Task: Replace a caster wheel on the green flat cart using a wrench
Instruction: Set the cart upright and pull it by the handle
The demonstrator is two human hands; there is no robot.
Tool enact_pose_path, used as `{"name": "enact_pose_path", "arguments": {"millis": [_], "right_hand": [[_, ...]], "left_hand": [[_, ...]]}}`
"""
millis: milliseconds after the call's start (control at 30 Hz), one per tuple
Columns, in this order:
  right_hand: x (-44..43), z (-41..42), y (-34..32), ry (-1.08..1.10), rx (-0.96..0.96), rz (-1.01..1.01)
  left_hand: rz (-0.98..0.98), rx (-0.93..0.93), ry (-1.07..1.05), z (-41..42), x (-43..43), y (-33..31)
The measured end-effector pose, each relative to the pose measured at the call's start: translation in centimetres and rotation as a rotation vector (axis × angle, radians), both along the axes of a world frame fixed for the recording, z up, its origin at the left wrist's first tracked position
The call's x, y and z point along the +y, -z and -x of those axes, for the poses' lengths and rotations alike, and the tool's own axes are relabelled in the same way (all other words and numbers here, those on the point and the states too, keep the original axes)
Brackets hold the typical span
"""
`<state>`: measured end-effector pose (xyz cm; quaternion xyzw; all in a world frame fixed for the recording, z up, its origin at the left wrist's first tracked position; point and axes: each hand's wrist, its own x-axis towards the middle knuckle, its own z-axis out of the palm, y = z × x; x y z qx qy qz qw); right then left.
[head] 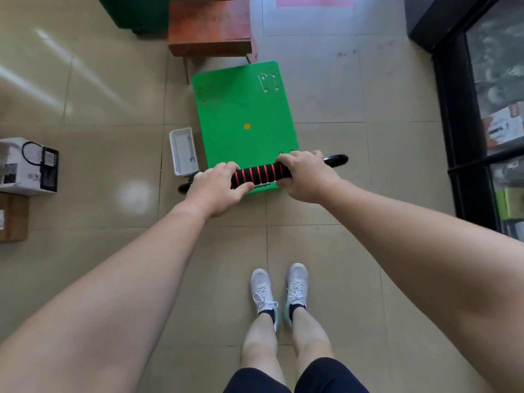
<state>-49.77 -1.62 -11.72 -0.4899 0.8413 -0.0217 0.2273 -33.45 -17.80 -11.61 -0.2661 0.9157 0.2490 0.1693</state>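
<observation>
- Nearest, a pair of white shoes [279, 293] stands on the tiled floor [340, 251]; the person is upright, just behind the cart.
- The left hand [218, 188] and right hand [303, 177] are apart, each clamped round one end of the black-and-red handle [262, 174].
- Past the handle lies the green cart [246, 114], deck up, running away from the person; bolt holes [269, 82] show at its far right corner, and fainter ones at the far left.
- The wheels are hidden under the deck, so I cannot tell which one is to be replaced.
- A white basket [183, 151] sits just left of the cart's near end (something small lies in it, too blurred to name); no wrench is plainly seen.
- A wooden stool [209, 26] stands at the far end.
- Judgement: this is the positioning step. The next move calls for tipping the cart over to bare the wheels, then finding the wrench.
</observation>
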Motion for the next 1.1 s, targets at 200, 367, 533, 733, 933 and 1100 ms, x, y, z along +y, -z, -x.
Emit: {"name": "enact_pose_path", "arguments": {"millis": [200,367,533,733,933,1100], "right_hand": [[2.4,-2.3,-0.5,0.006,-0.016,0.057],[7.4,-6.3,-0.7,0.002,-0.070,0.048],[13.5,-11.5,-0.2,0.005,-0.095,0.036],[18.7,-15.8,-0.2,0.008,-0.110,0.059],[21.9,-18.3,0.0,-0.036,-0.136,0.070],[23.2,-19.4,0.4,-0.047,-0.138,0.072]], "left_hand": [[-0.027,-0.015,0.019,-2.1,1.3,-0.6],[-0.115,-0.056,0.020,-6.1,5.6,-1.4],[-0.156,-0.062,0.012,-11.5,11.4,-1.4],[-0.097,-0.079,0.075,-15.7,16.8,-1.8],[-0.102,-0.092,0.161,-19.2,19.7,-1.2],[-0.022,-0.018,0.236,-20.6,21.0,-0.2]]}}
